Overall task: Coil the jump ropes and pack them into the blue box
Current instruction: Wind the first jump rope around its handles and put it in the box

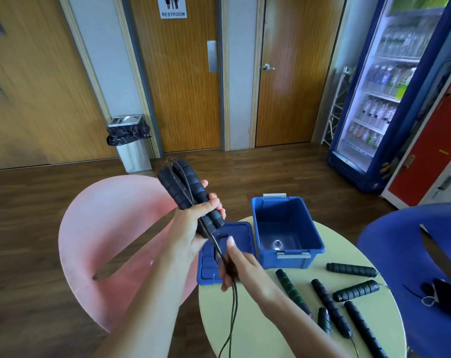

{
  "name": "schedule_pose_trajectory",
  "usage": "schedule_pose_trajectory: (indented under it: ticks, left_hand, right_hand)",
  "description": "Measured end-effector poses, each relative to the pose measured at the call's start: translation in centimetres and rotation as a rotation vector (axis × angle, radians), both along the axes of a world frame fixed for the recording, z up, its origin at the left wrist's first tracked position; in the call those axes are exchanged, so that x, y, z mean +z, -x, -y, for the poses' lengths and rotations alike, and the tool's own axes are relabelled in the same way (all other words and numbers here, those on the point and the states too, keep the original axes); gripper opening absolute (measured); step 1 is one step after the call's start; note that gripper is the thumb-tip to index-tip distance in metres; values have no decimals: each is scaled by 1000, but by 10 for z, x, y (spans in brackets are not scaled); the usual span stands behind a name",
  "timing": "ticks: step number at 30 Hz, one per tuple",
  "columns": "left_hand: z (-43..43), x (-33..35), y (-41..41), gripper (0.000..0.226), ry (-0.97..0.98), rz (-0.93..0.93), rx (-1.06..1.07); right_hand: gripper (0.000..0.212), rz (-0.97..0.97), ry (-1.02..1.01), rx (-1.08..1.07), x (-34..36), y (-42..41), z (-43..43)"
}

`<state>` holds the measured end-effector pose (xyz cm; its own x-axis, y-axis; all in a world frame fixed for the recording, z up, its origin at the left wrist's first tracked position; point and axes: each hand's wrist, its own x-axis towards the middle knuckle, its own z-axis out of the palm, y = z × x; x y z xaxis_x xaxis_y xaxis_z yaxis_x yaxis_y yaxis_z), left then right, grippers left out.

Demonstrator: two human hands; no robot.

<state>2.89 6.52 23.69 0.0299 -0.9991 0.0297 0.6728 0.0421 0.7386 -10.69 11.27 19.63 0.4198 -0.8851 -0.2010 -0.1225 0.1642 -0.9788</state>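
Note:
My left hand (193, 223) grips two black foam jump rope handles with blue rings (185, 187), held side by side and tilted up to the left. Their thin black cord (232, 311) runs down from the handles through my right hand (241, 267), which pinches it just below, above the blue lid (242, 233). The blue box (286, 228) stands open and empty on the round table, to the right of my hands. Several more black handles (348, 290), some with green rings (291, 290), lie on the table at the right.
The pale green round table (258, 326) carries the box, lid and ropes. A pink chair (108, 241) stands to the left, a blue chair (410, 254) to the right with a dark pouch (444, 298) on it. A bin, doors and a drinks fridge stand behind.

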Motion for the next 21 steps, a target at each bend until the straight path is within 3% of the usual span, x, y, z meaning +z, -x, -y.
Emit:
schedule_pose_trajectory:
  ticks: [3, 6, 9, 17, 21]
  left_hand:
    - [-1, 5, -15, 42, -21, 92, -78]
    - [-6, 4, -26, 36, -145, 154, -234]
    - [-13, 3, -36, 58, -235, 177, -399]
    - [-27, 4, -41, 74, -138, 168, -684]
    - [-34, 9, -40, 81, -219, 170, -597]
  right_hand:
    - [63, -133, 56, 102, -35, 18, 1]
    - [42, -112, 208, -41, -43, 32, 13]
    - [26, 1, 418, -143, -15, 41, 34]
    - [33, 14, 772, -72, 53, 20, 60]
    - [38, 12, 779, -1, 63, 8, 62]
